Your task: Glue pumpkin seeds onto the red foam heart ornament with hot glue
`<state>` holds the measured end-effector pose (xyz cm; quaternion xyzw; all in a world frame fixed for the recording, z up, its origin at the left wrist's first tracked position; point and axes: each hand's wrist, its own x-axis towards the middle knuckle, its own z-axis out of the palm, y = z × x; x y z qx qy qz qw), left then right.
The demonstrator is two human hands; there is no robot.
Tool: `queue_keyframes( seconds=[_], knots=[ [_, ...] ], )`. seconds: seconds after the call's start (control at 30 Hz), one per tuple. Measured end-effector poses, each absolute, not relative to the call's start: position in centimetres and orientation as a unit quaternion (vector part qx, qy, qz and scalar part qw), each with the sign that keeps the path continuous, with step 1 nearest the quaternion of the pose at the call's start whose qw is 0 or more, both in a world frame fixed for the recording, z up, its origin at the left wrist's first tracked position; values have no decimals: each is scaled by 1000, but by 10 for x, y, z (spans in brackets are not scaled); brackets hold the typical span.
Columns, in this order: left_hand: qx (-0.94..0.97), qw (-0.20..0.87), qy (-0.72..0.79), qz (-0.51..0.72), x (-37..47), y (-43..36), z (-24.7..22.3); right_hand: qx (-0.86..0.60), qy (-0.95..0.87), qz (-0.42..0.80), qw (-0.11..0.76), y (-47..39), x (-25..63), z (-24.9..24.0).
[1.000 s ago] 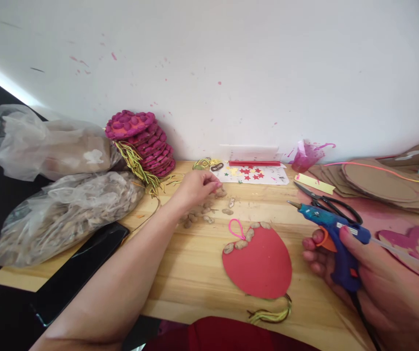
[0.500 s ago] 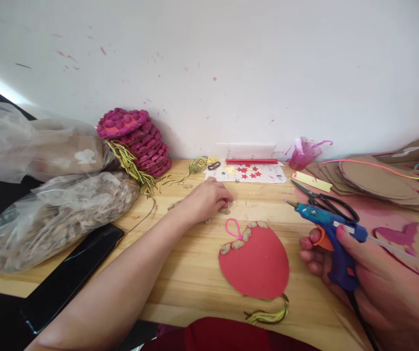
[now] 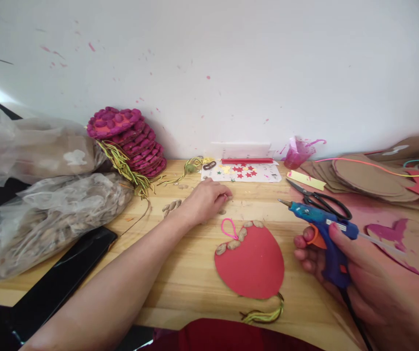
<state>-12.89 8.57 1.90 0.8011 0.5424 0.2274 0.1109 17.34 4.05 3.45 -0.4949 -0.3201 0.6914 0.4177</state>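
Observation:
My right hand [image 3: 363,278] is wrapped round a blue hot glue gun [image 3: 312,214], with fingers by its orange trigger. The nozzle points left, above the table. My left hand [image 3: 207,200] is down on the wood beyond the red card, fingertips pinched together; what they hold, if anything, is hidden. Beside that wrist lie several loose tan shells [image 3: 172,208], perhaps peanut shells. Between the hands lies a red round card [image 3: 253,263] with tan shells along its upper left edge, a pink loop [image 3: 228,227] at the top and a yellow-green tassel [image 3: 262,316] at the bottom.
Plastic bags of shells [image 3: 48,219] and a black phone [image 3: 63,278] lie left. Behind stand stacked magenta shell-covered discs [image 3: 136,141]. Farther back are a white sheet with paper stars [image 3: 238,173] and a stained cup [image 3: 299,153]. Black scissors [image 3: 326,202] and cardboard discs [image 3: 370,178] lie right.
The whole view has shifted slightly. My left hand stays low by the shells with its fingers drawn in; my right hand still holds the glue gun in nearly the same place.

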Motion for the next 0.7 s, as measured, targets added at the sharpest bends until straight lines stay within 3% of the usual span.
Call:
queue_keyframes(
  seconds=[0.4,0.7],
  knots=[
    [737,25,598,312,-140,91,20,-494,-310,696,420,41,171,35],
    [673,64,674,297,-169,89,37,-534,-312,656,433,43,172,35]
  ],
)
